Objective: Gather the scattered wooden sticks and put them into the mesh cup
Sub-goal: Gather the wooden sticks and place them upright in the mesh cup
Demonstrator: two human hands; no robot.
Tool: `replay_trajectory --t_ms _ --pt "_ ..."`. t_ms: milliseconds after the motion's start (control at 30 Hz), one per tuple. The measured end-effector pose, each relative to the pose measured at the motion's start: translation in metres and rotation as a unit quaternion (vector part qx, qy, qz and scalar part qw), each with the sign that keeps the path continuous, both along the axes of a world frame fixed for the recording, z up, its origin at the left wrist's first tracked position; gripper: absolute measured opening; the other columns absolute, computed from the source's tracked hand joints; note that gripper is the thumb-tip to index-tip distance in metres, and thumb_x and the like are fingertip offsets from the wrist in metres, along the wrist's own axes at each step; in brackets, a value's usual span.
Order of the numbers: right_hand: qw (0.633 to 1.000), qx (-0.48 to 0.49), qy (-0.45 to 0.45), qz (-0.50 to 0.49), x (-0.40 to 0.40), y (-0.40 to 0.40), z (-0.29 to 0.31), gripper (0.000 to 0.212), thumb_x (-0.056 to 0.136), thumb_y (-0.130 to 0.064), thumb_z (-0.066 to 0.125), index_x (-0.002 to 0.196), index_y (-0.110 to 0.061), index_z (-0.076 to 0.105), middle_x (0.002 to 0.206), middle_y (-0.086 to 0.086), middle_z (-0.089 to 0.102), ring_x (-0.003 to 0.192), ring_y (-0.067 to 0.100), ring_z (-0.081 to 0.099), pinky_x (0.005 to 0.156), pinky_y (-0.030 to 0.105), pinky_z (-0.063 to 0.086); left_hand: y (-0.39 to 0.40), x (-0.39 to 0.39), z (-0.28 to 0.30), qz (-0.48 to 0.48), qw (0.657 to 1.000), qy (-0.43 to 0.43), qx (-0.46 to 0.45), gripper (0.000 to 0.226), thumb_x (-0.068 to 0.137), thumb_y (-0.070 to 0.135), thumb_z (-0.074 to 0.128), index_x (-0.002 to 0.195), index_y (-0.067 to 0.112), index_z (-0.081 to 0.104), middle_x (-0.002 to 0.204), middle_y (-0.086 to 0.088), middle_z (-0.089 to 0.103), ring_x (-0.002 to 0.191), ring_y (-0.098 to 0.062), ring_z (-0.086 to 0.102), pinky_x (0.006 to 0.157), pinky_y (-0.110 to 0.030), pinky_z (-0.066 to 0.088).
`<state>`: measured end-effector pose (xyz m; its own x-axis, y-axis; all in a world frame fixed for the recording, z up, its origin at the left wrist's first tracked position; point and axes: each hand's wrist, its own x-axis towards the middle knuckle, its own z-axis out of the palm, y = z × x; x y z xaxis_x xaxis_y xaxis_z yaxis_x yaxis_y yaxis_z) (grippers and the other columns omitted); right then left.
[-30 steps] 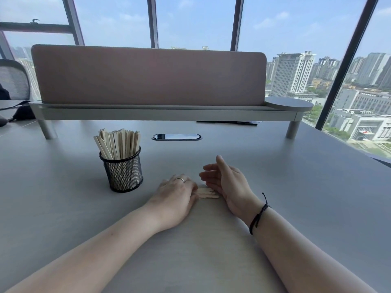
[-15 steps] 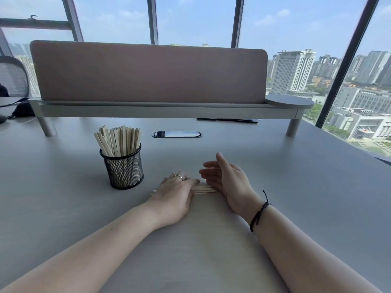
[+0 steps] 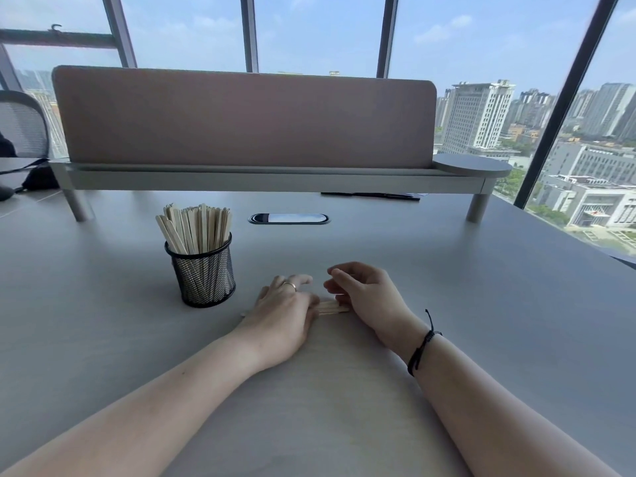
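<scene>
Head-camera view showed two bare hands meeting over a small bundle of loose wooden sticks that lay flat on the grey counter, near its middle and toward the person's side. The left hand rested palm down, its grip flattened over the left part of the bundle, pressing rather than closing around it; a ring sat on one finger. One stick end poked out from under that hand's left side. The right hand stood on its edge just beside the other, fingers curled loosely inward, its grip half closed with the lower fingertips touching the right end of the bundle; whether it actually pinched the sticks could not be told. A black cord bracelet circled the right wrist.

Left of the hands and a little farther toward the far edge, the black mesh cup stood upright on the counter, apart from both hands. It was packed with gathered sticks that rose well above its rim and fanned slightly left. Beyond it, an oval cable port was set into the counter near the far edge, under a raised shelf carrying a brownish divider panel. Tall windows behind it framed city towers under a hazy blue sky.
</scene>
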<state>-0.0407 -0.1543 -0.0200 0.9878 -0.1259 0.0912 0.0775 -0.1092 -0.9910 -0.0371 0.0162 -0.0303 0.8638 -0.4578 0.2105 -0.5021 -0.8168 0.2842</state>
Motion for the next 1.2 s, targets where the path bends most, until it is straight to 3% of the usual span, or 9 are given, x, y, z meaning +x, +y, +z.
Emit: replay_trajectory --t_ms 200,533,733,967,1100,1200 --pt "1.000 0.000 -0.004 0.005 -0.003 -0.001 0.004 0.009 0.095 -0.023 0.064 0.093 -0.019 0.072 0.089 0.005 0.076 0.094 0.022 0.073 0.086 0.041 0.057 0.002 -0.002 0.004 -0.021 0.999 -0.028 -0.030 0.020 0.101 0.029 0.049 0.117 0.026 0.061 0.123 0.009 0.060 0.126 -0.015 0.042 0.104 -0.034 0.032" --pt "1.000 0.005 -0.013 0.015 -0.007 0.000 0.007 0.010 0.096 -0.021 0.063 0.089 -0.022 0.070 0.086 0.004 0.074 0.086 0.015 0.070 0.074 0.031 0.053 -0.001 -0.004 0.002 -0.052 0.997 -0.061 0.000 0.041 0.100 0.016 0.047 0.139 0.025 0.056 0.124 -0.002 0.059 0.121 -0.023 0.050 0.102 -0.031 0.038" --pt "1.000 0.007 -0.016 0.010 -0.006 -0.001 0.005 0.006 0.095 -0.023 0.063 0.098 -0.025 0.068 0.095 0.012 0.076 0.087 0.016 0.072 0.076 0.034 0.055 -0.002 -0.009 0.006 -0.062 0.995 -0.073 0.022 0.037 0.097 0.012 0.048 0.128 0.025 0.063 0.118 -0.002 0.054 0.111 -0.025 0.054 0.090 -0.030 0.040" --pt "1.000 0.000 -0.017 0.010 -0.006 -0.001 0.005 0.007 0.095 -0.023 0.063 0.099 -0.027 0.067 0.094 0.011 0.076 0.088 0.017 0.072 0.083 0.039 0.056 -0.005 -0.018 0.015 -0.043 0.992 -0.095 0.068 0.035 0.094 0.008 0.048 0.124 0.020 0.060 0.133 0.004 0.049 0.117 -0.022 0.054 0.087 -0.036 0.048" --pt "1.000 -0.004 -0.019 0.009 -0.006 -0.001 0.006 0.007 0.095 -0.021 0.063 0.099 -0.026 0.067 0.095 0.013 0.076 0.087 0.018 0.071 0.082 0.039 0.056 -0.008 -0.024 0.021 -0.036 0.984 -0.132 0.113 0.038 0.095 0.006 0.042 0.126 0.019 0.058 0.129 0.000 0.053 0.118 -0.021 0.053 0.086 -0.034 0.044" --pt "1.000 -0.001 -0.011 0.008 -0.006 -0.001 0.006 0.008 0.096 -0.020 0.061 0.101 -0.024 0.067 0.094 0.012 0.076 0.086 0.016 0.071 0.081 0.036 0.056 -0.006 -0.025 0.020 -0.054 0.978 -0.170 0.108 0.036 0.091 0.005 0.047 0.117 0.019 0.065 0.115 -0.002 0.062 0.105 -0.026 0.062 0.075 -0.036 0.048"
